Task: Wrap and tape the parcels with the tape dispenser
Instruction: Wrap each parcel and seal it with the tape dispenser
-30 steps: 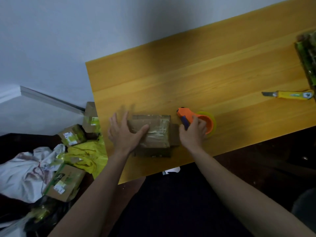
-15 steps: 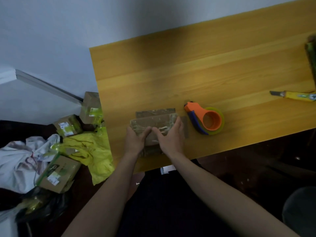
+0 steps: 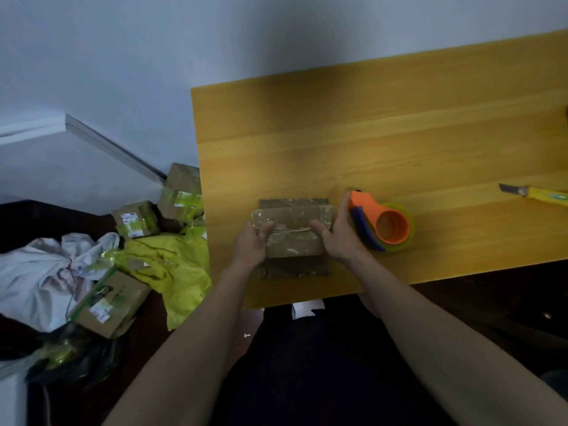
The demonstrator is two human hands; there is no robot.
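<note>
Parcel (image 3: 292, 232) long axis left-right, left hand (image 3: 250, 244), right hand (image 3: 339, 238) gripping its ends

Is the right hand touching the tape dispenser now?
Cannot tell. In the head view the right hand grips the parcel beside the tape dispenser; no gap shows.

Cardboard parcel (image 3: 292, 238) — glossy tape; wood table (image 3: 368, 142) — smooth.

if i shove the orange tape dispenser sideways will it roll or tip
The tape dispenser lies on its side on the table, roll face up, so it will probably slide rather than roll. Its flat, low stance makes tipping unlikely. It looks like light plastic, so a shove could skid it, perhaps toward the parcel beside it.
</note>
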